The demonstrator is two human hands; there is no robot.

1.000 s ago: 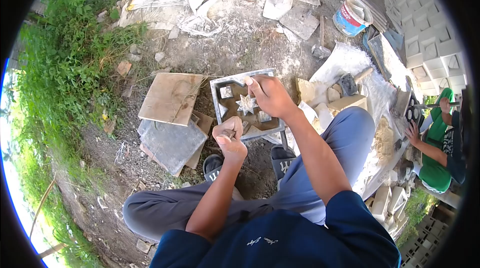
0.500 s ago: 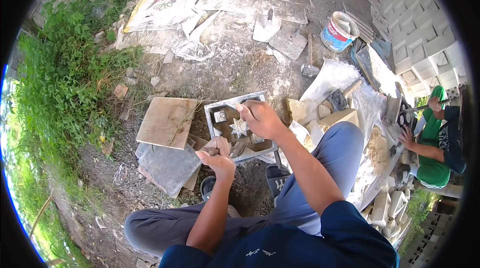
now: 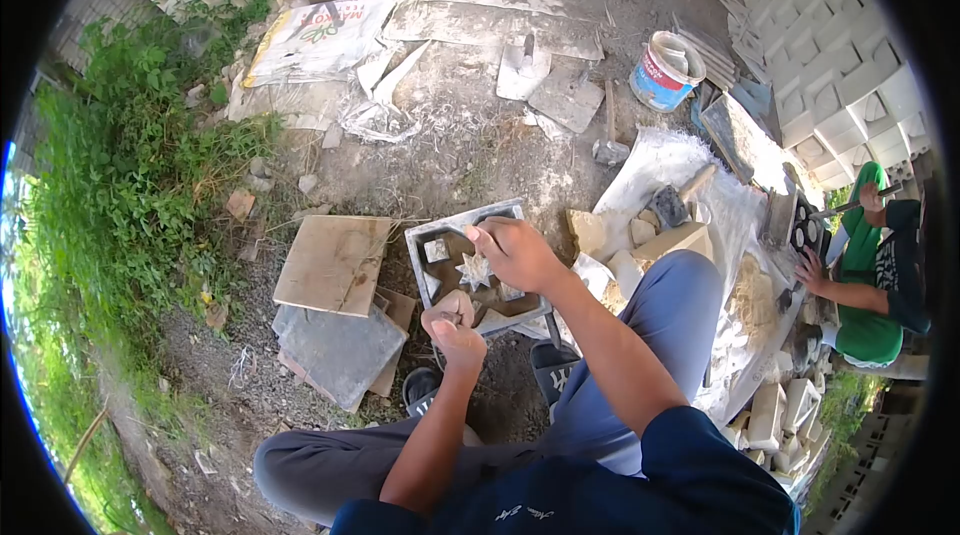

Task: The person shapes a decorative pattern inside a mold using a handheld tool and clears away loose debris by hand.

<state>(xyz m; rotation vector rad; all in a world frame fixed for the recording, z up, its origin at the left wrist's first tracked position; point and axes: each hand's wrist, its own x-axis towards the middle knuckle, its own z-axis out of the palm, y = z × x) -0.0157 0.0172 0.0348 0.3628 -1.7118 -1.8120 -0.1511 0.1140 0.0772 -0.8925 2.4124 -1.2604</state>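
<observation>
A square grey mould (image 3: 436, 287) lies on the ground between my feet. A pale star-shaped piece (image 3: 475, 271) stands in its middle, and a small whitish block (image 3: 437, 251) sits in one corner. My left hand (image 3: 456, 327) is closed around a brown stick-like piece (image 3: 452, 317), mostly hidden by the fingers, at the mould's near left side. Over the mould's right part, my right hand (image 3: 516, 251) has its fingers curled together; whatever they grip is hidden. A dark handle-like bar (image 3: 552, 328) projects from the mould's near right corner.
A wooden board (image 3: 332, 263) and grey slabs (image 3: 335, 350) lie to the left. Stone pieces and a hammer (image 3: 668, 205) rest on white sheeting at right. Farther off are a paint bucket (image 3: 666, 72), a trowel (image 3: 526, 60) and another hammer (image 3: 610, 147). A co-worker (image 3: 868, 285) sits far right.
My left hand has moved right and slightly down, closer against the mould, with its wrist turned. My right hand stays over the mould. The whole view has shifted slightly.
</observation>
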